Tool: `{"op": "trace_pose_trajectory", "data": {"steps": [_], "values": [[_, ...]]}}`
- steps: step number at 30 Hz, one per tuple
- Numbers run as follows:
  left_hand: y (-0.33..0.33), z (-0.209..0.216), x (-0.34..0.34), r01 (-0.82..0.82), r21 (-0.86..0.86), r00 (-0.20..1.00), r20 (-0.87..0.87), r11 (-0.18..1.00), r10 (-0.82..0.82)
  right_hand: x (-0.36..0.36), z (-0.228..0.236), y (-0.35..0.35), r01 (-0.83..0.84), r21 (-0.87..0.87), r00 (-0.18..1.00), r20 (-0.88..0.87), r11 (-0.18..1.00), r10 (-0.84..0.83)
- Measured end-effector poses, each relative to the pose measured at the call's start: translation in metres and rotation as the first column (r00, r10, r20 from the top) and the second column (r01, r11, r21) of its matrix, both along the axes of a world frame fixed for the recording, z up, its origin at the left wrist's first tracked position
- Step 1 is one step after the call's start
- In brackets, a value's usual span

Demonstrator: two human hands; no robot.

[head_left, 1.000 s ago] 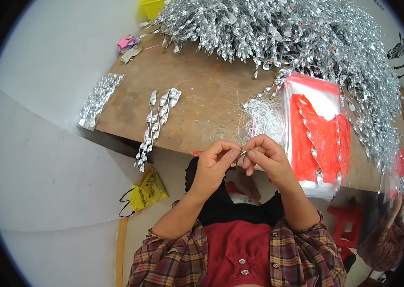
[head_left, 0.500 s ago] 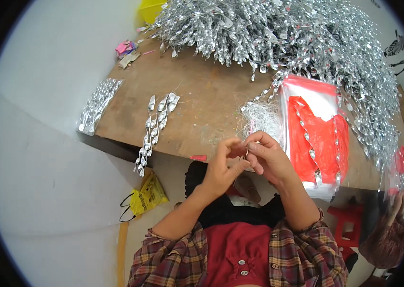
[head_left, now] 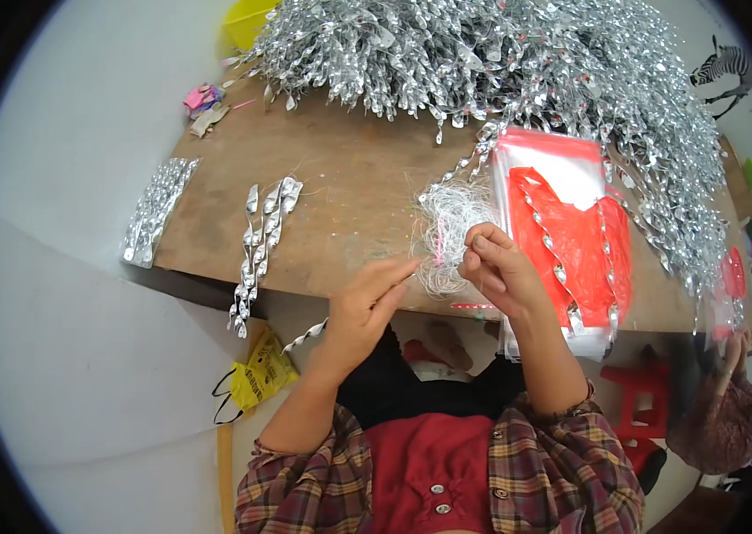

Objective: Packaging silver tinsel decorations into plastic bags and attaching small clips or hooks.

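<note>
Over the table's front edge my left hand is raised, fingers together and pointing right. A twisted silver foil strip sticks out to the left from behind it, seemingly held there; the gripping point is hidden. To the right, my right hand has thumb and forefinger pinched; whatever is between them is too fine to make out. Behind that hand lies a tangle of white thread. Clear plastic bags with a red edge lie beside it, topped by a red plastic sheet and more twisted strips.
A large heap of silver twisted strips covers the back of the brown table. Several strips and a packed bundle lie left. A yellow bag is below; a red stool and another person's arm are right.
My hands were together, fingertips touching, and have now parted. The left moved left and the right slightly up. The foil strip now shows beside my left hand. The view has shifted slightly.
</note>
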State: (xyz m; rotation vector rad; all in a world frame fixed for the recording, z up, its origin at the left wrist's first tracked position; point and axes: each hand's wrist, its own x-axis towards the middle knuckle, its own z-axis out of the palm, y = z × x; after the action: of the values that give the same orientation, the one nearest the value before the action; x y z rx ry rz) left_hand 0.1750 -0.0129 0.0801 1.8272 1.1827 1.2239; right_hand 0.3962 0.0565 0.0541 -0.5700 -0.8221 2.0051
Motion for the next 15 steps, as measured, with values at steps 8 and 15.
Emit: {"op": "trace_pose_trajectory", "data": {"steps": [8,15], "values": [[-0.006,-0.006,-0.012,-0.042,0.018,0.999,-0.011,0.999,0.042,-0.003,-0.004,0.000,-0.002,-0.021,0.994,-0.107,1.000,-0.001],[-0.008,-0.018,-0.016,-0.037,0.008,0.999,0.002,0.999,0.037,-0.001,-0.010,0.000,0.015,-0.033,0.998,-0.058,0.999,-0.016]]}}
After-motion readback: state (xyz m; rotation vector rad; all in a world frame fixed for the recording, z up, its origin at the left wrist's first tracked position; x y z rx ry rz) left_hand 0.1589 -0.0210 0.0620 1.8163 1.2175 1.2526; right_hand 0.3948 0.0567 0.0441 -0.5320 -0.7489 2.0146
